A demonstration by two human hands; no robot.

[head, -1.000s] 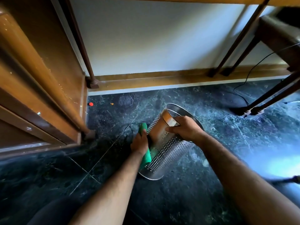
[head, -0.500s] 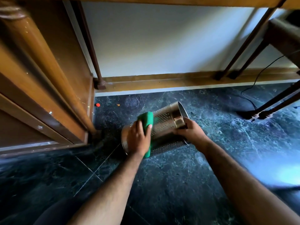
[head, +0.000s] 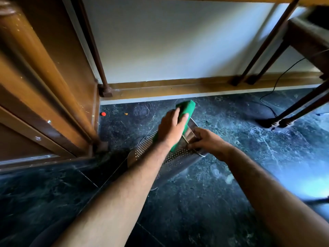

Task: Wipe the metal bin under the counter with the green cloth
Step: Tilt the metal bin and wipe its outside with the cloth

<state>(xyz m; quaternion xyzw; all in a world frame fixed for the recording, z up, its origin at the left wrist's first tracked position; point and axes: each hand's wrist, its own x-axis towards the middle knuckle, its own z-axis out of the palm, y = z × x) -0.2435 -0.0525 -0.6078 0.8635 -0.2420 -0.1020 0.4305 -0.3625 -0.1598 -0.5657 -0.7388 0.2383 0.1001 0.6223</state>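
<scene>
— Where is the metal bin (head: 178, 157) right now?

— Tipped over on the dark marbled floor (head: 204, 202), low in front of the white wall (head: 169, 41) and its wooden skirting board (head: 178, 86). Its perforated side faces up, the closed base points toward the lower left, and the open rim points toward the upper right.

— And the green cloth (head: 186, 108)?

— It lies on the upper side of the bin, under the left hand (head: 171, 129). Part of it sticks out past the fingertips near the rim, and a strip shows along the edge of the palm lower down.

— How is that hand set?

— Flat, fingers spread and pressed down on the cloth, so the cloth is pinned between palm and metal. The forearm crosses over the middle of the bin.

— The other one?

— The right hand (head: 208, 143) is clamped on the bin's rim, fingers curled over the edge at the open end. Whether the thumb is inside the bin I cannot tell.

— Anything else close by?

— A brown wooden cabinet (head: 44, 86) stands to the left, its corner just beside the bin's base. A small red object (head: 103, 114) lies on the floor near the skirting, apart from the bin. To the right, dark furniture legs (head: 302, 107) meet the floor, and a thin black cable (head: 267, 104) runs down beside them.
</scene>
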